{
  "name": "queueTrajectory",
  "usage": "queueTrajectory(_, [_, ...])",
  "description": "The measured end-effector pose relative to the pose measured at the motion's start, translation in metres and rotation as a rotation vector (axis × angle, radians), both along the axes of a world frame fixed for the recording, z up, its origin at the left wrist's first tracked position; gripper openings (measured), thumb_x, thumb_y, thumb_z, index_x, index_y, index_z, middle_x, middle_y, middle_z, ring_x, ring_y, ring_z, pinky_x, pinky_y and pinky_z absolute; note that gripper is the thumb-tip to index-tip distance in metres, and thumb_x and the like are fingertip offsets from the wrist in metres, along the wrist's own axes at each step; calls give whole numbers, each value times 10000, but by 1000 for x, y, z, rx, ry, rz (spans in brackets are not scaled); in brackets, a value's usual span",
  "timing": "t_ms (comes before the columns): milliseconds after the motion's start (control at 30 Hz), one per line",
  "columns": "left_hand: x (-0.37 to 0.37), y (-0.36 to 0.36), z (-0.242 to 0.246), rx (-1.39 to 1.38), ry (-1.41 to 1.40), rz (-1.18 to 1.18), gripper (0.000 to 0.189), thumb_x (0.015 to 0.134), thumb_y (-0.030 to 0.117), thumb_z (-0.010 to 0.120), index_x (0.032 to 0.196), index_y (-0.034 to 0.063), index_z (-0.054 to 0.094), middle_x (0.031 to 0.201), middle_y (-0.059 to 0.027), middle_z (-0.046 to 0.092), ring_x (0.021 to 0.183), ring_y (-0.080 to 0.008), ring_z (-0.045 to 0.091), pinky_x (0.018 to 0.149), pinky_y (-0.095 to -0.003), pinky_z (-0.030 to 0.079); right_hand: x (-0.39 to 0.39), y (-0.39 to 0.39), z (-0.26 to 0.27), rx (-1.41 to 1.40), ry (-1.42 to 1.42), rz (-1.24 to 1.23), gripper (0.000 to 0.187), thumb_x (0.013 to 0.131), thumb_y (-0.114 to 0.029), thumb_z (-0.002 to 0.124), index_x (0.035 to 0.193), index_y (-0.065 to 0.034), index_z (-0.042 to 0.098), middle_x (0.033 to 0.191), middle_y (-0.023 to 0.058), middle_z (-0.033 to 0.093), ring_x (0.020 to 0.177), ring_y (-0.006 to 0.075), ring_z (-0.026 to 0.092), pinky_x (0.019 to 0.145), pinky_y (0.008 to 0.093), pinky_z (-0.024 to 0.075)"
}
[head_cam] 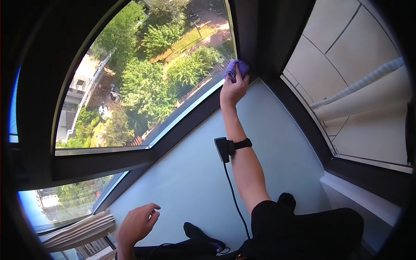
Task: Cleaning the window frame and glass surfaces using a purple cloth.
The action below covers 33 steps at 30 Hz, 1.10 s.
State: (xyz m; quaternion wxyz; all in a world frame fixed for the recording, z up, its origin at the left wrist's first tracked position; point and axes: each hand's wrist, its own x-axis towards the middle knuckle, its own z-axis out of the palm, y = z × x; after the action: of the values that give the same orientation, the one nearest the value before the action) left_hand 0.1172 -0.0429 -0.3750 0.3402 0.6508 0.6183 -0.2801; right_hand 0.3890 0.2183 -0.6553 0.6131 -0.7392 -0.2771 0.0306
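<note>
My right hand [234, 91] is stretched far forward and grips a folded purple cloth [236, 69]. The cloth touches the dark window frame [248, 39] at the corner beside the large glass pane [182, 65]. A black device [222, 149] on a strap sits on my right forearm, with a black cable running down from it. At the lower left, my left hand [136, 224] hovers above the pale blue sill [195, 175], its fingers loosely curled and holding nothing.
My feet in black socks [196, 234] rest on the sill surface. A gathered beige curtain [81, 230] hangs at the lower left. At the right, another window pane [357, 130] shows a tiled wall and a pipe outside. Trees and buildings lie far below.
</note>
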Motion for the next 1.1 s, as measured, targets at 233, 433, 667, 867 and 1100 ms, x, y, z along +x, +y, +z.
queueTrajectory(233, [1, 2, -3, -31, 23, -6, 259, 982, 209, 539, 1109, 4, 634, 979, -178, 708, 914, -352, 667, 849, -426, 509, 7, 16, 136, 406, -314, -42, 434, 773, 47, 681, 1173, -113, 735, 1079, 192, 572, 971, 411, 649, 832, 455, 558])
queueTrajectory(433, [11, 12, -9, -14, -29, -60, 242, 981, 195, 538, 1102, 4, 625, 961, -185, 700, 896, -364, 656, 825, -443, 504, 8, 25, 114, 496, -351, -34, 448, 760, 93, 635, 1151, -100, 737, 1091, 194, 580, 967, 411, 644, 827, 460, 539])
queueTrajectory(667, [31, 12, -9, 1, -51, -115, 234, 981, 194, 554, 1108, 20, 644, 962, -174, 709, 873, -350, 668, 820, -421, 516, 35, 7, 4, 248, -333, 103, 405, 777, 74, 668, 1142, -92, 727, 1067, 200, 612, 988, 416, 634, 839, 469, 536])
queueTrajectory(867, [32, 0, -5, 31, -35, -135, 234, 993, 188, 534, 1108, 13, 639, 978, -173, 704, 927, -351, 658, 852, -430, 508, 20, 3, -34, 245, -170, 140, 428, 825, -30, 662, 1248, -92, 680, 1228, 248, 596, 1105, 442, 609, 925, 472, 528])
queueTrajectory(1100, [32, -15, -8, 26, -51, -197, 222, 988, 184, 541, 1106, 10, 613, 993, -168, 694, 972, -353, 651, 868, -436, 502, -43, -24, 47, 312, -106, 133, 393, 817, 1, 652, 1203, -56, 706, 1102, 199, 587, 976, 403, 642, 860, 455, 545])
